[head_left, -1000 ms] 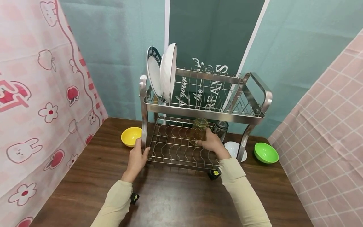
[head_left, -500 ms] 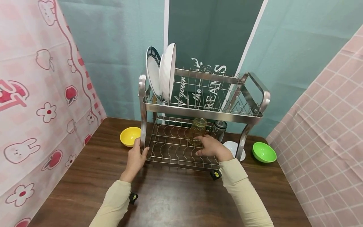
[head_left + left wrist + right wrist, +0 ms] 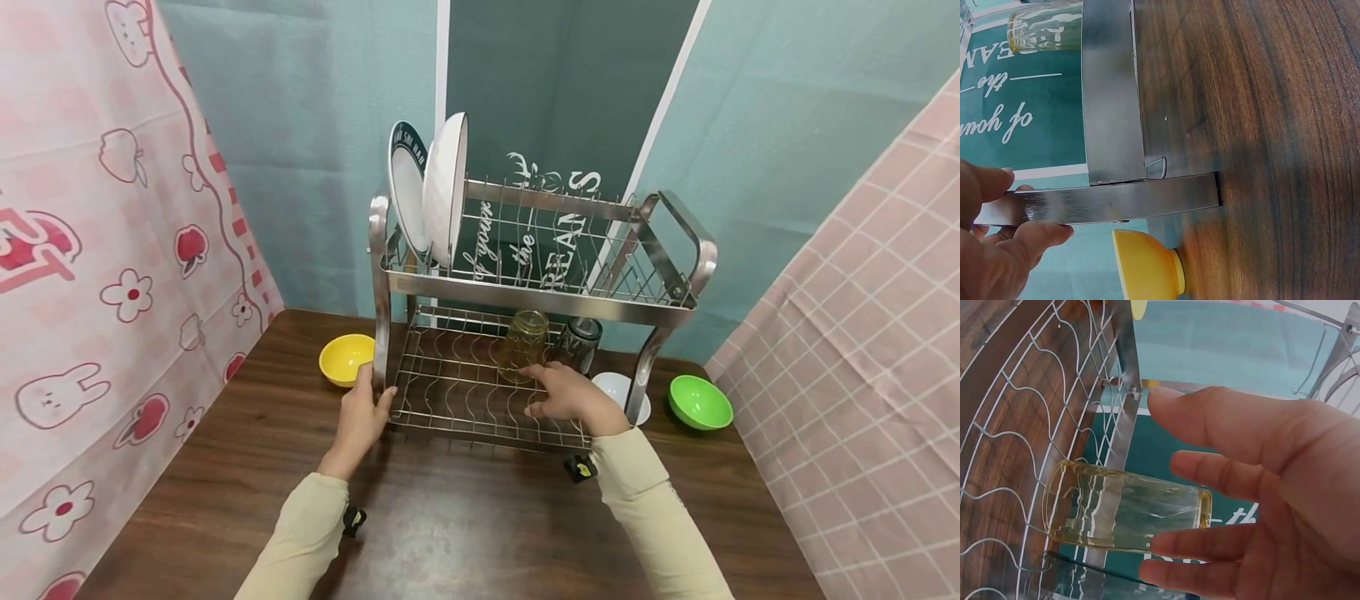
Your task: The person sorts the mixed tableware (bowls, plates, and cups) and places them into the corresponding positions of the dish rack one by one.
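A metal two-tier dish rack (image 3: 540,300) stands on the table. My left hand (image 3: 362,418) grips its front left leg (image 3: 1104,203), with the thumb on one side and fingers on the other in the left wrist view. On the lower shelf stands an amber drinking glass (image 3: 527,333), beside a dark grey glass (image 3: 581,343). My right hand (image 3: 572,397) is in front of the glasses with its fingers loosely extended. In the right wrist view its fingertips overlap the narrower end of the amber glass (image 3: 1129,506), and nothing lies in its grasp.
A plate (image 3: 407,187) and a white bowl (image 3: 444,192) stand on edge at the upper tier's left. A yellow bowl (image 3: 347,360) sits left of the rack. To the right are a white bowl (image 3: 617,392), partly behind the leg, and a green bowl (image 3: 701,403).
My right hand has let go of the amber glass and drawn back toward the right and front. The glass stays on the lower shelf. My left hand keeps its grip on the leg.
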{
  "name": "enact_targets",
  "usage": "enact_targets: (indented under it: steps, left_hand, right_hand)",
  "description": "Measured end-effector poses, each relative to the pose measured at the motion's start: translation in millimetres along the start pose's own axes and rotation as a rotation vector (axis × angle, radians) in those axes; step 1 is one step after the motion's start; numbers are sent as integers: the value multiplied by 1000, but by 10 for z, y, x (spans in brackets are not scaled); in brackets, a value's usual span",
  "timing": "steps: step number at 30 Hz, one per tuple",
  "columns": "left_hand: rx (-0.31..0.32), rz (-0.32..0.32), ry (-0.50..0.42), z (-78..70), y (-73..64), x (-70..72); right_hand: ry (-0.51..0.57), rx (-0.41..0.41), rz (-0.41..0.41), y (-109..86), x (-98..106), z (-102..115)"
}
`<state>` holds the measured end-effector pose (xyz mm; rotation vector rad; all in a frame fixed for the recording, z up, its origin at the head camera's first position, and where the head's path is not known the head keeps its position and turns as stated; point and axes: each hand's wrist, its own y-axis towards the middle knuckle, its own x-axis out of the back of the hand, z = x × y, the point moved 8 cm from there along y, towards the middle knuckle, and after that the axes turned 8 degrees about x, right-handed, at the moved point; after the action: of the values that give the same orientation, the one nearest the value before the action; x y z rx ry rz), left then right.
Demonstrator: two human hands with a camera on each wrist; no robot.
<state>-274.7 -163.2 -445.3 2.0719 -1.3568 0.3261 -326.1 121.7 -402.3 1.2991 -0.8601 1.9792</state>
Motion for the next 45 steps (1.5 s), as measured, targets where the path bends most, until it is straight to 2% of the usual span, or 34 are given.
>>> enact_targets:
  steps: [9, 18, 25, 32, 45]
  left_hand:
    - [3, 17, -13, -6, 10, -31]
    - [-11, -2, -6, -27, -4, -33]
    - [-38, -14, -8, -24, -36, -20]
    - [-55, -34, -8, -14, -41, -10]
    - [-43, -35, -4, -11, -12, -7]
  right_hand:
    - [1, 46, -2, -240, -48, -89]
    - [12, 74, -30, -449, -74, -132]
    - [35, 52, -25, -588, -149, -187]
    - [26, 97, -63, -723, -116, -187]
    - [126, 99, -99, -944, -83, -324]
